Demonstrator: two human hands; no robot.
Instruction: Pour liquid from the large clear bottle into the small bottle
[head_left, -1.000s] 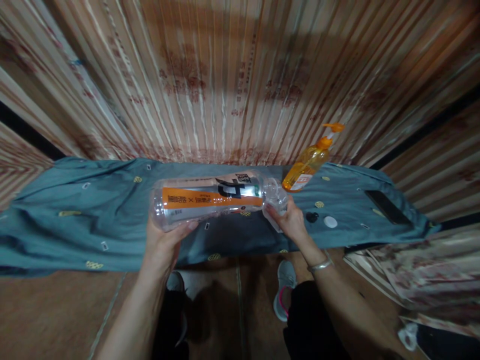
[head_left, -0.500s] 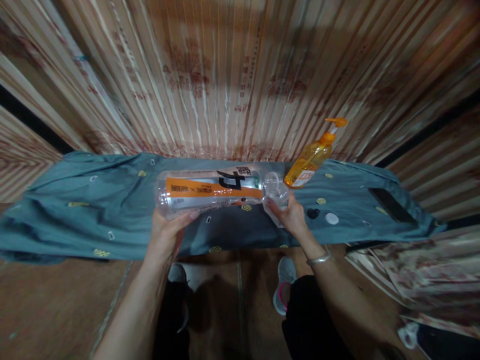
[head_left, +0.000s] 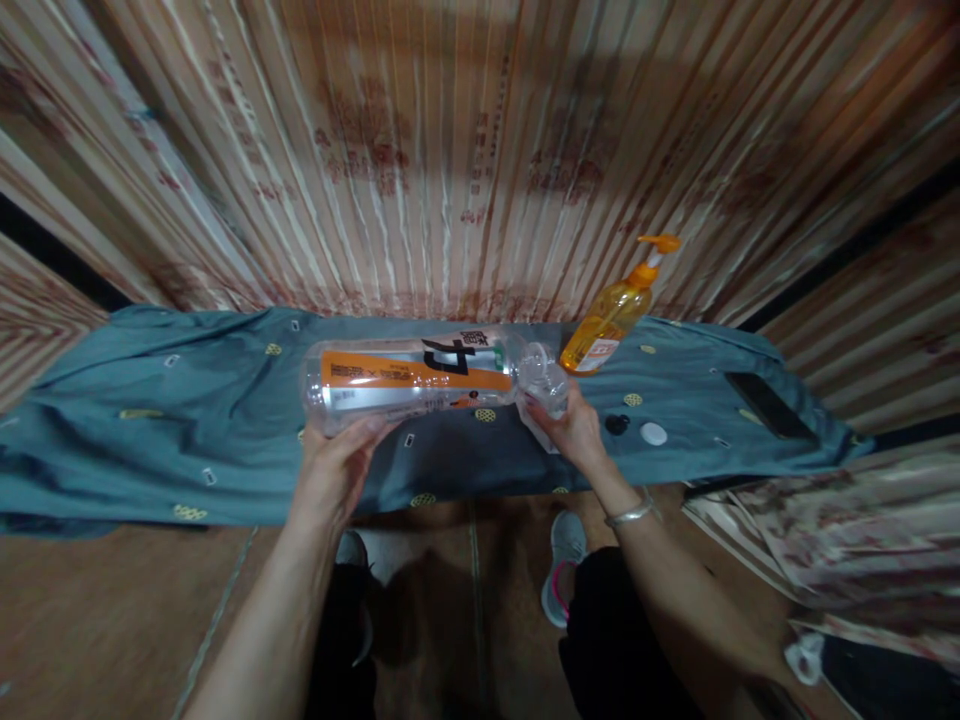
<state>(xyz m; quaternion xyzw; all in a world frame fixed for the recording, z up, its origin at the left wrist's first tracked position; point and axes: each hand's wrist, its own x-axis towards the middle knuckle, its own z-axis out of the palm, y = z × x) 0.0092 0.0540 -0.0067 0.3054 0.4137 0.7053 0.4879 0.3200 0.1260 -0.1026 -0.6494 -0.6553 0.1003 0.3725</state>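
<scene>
A large clear bottle [head_left: 405,376] with an orange and silver label lies sideways above the cloth-covered surface, its neck pointing right. My left hand [head_left: 341,455] is wrapped under its base end, thumb along the near side. Close against the bottle's neck is a small clear plastic container [head_left: 541,378], held by my right hand [head_left: 570,425] with closed fingers. Whether the neck enters the container cannot be made out. Just beyond my right hand stands a pump bottle [head_left: 609,320] of yellow-orange liquid with an orange pump top.
Right of my right hand, a small black object [head_left: 617,425] and a white round cap [head_left: 653,434] lie on the teal patterned cloth [head_left: 225,410]. A dark phone [head_left: 769,405] lies farther right. A pleated curtain [head_left: 442,160] hangs behind the surface.
The view has shifted slightly, so everything sits a little farther left. Both hands keep their holds, and the large bottle has turned slightly about its length.
</scene>
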